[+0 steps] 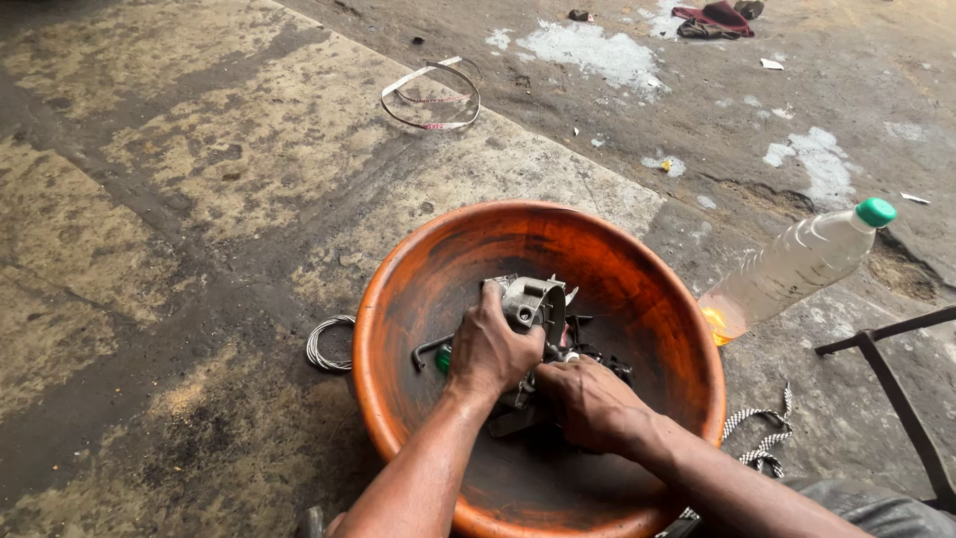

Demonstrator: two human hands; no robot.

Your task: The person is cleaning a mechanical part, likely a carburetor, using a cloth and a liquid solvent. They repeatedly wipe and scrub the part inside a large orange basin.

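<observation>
A wide orange basin (637, 289) sits on a stained concrete floor. Inside it lies a grey metal machine part (534, 299) among several dark, oily smaller parts (588, 354). My left hand (488, 349) is closed around the grey part from the left side. Just to its right, my right hand (593, 399) rests low in the basin, fingers curled on the dark parts beneath the grey one. A bent black metal rod (426, 349) lies in the basin left of my left hand.
A clear plastic bottle (797, 264) with a green cap leans at the basin's right rim. A coil of wire (324, 347) lies left of the basin. A loop of strapping (430, 95) lies farther off. A black metal frame (896, 389) stands at right.
</observation>
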